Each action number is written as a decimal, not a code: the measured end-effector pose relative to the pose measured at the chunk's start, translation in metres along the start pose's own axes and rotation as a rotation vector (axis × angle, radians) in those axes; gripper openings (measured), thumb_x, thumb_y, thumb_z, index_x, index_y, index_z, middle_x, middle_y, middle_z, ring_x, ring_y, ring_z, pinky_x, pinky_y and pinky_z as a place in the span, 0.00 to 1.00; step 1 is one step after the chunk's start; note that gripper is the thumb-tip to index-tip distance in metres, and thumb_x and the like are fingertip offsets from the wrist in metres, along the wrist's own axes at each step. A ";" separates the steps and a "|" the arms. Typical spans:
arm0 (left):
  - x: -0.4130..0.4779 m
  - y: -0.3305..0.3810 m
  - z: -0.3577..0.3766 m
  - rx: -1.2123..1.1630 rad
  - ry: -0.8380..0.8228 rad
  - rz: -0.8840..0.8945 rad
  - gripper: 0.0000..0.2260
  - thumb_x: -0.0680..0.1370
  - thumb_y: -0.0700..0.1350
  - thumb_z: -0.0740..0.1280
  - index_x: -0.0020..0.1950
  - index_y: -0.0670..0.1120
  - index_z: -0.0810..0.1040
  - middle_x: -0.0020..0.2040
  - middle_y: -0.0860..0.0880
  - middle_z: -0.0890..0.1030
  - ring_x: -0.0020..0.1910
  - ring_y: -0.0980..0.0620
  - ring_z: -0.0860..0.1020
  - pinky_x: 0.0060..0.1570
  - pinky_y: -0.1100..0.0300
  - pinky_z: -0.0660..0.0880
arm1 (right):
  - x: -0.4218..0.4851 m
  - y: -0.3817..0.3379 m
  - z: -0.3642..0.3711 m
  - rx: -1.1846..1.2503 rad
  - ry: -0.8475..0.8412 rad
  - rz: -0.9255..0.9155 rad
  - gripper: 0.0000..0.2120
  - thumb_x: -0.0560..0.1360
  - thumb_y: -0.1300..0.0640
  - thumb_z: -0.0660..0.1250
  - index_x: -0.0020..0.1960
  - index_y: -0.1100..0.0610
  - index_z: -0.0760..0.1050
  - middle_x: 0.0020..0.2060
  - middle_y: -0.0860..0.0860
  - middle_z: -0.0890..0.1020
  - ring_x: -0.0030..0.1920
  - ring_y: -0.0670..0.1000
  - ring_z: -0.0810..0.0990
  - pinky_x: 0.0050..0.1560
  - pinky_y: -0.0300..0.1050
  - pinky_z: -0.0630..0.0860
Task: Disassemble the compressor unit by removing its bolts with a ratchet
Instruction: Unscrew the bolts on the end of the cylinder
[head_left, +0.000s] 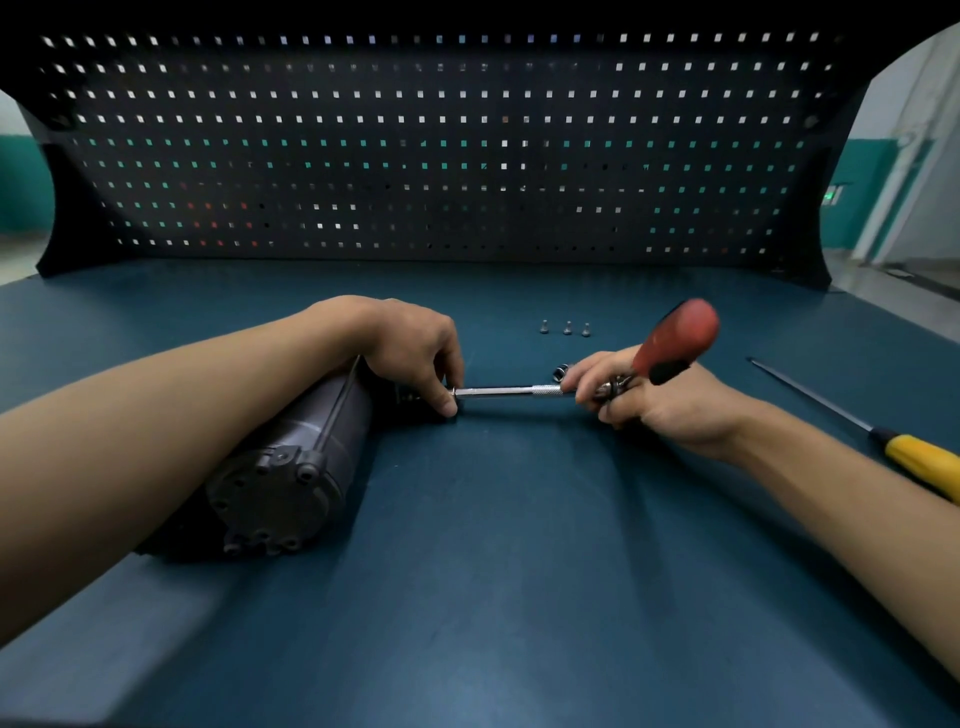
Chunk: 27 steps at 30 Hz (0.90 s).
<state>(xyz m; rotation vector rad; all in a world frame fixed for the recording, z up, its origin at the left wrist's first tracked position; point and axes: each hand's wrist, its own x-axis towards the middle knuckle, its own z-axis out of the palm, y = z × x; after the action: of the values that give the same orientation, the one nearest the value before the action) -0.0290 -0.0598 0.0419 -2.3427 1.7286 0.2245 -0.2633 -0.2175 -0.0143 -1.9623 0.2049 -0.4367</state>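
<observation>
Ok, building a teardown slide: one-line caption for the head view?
Left hand holds the ratchet tip to the compressor, right hand grips the ratchet head; three bolts lie on the bench.

Desk (519, 597): dark blue-green top, matte. Black pegboard (441, 156) upright along the far edge, rows of small square holes. Yellow-handled screwdriver (914, 458) lies flat at the right edge, its thin dark shaft pointing away and leftward. Behind the pegboard at right: teal-and-white wall (878, 171), small green lit sign (832, 196).
</observation>
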 end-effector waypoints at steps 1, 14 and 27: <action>0.000 0.000 0.000 0.000 0.002 0.001 0.15 0.67 0.67 0.74 0.50 0.65 0.83 0.38 0.71 0.79 0.37 0.70 0.76 0.39 0.62 0.70 | 0.001 0.001 0.000 0.021 0.012 0.022 0.26 0.68 0.83 0.61 0.34 0.54 0.83 0.51 0.53 0.85 0.57 0.59 0.81 0.43 0.48 0.73; 0.002 -0.003 0.002 -0.006 -0.011 0.032 0.11 0.67 0.65 0.75 0.45 0.63 0.83 0.35 0.70 0.80 0.34 0.73 0.75 0.36 0.62 0.69 | 0.005 -0.005 -0.004 0.370 0.001 0.327 0.11 0.79 0.64 0.64 0.45 0.53 0.83 0.53 0.50 0.87 0.39 0.50 0.85 0.23 0.35 0.67; 0.001 -0.003 0.001 -0.026 -0.016 0.039 0.13 0.67 0.65 0.75 0.47 0.63 0.84 0.35 0.70 0.80 0.35 0.72 0.76 0.36 0.63 0.68 | 0.006 -0.007 -0.004 0.429 0.004 0.372 0.10 0.82 0.50 0.62 0.50 0.53 0.80 0.53 0.52 0.87 0.31 0.49 0.80 0.23 0.35 0.69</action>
<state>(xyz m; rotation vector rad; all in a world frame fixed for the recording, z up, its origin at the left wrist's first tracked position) -0.0261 -0.0597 0.0411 -2.3201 1.7762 0.2724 -0.2598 -0.2200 -0.0046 -1.4621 0.4331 -0.2167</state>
